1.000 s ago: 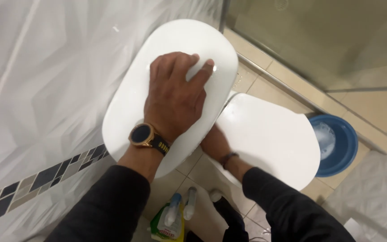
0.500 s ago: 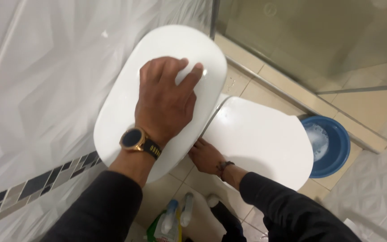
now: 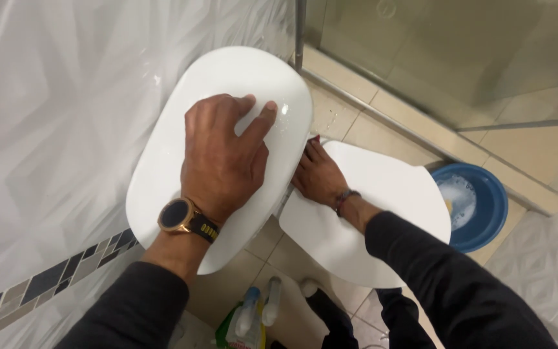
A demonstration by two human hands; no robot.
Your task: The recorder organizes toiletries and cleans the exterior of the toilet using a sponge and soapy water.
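You are pressing your left hand [image 3: 222, 155] flat, fingers spread open, on the wet white lid [image 3: 221, 148] leaning at the wall, while your right hand [image 3: 320, 176], grip hidden, is reaching under it, so it could be slipping.

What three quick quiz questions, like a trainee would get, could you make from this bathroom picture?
1. True or false: the left hand lies flat on the white tank lid.
2. Where is the right hand? A) in the blue basin B) at the gap between the tank lid and the closed toilet lid C) on the spray bottles
3. What does the blue basin on the floor hold?

Key
1. True; a bit of white cloth shows between its fingers.
2. B
3. Foamy water.
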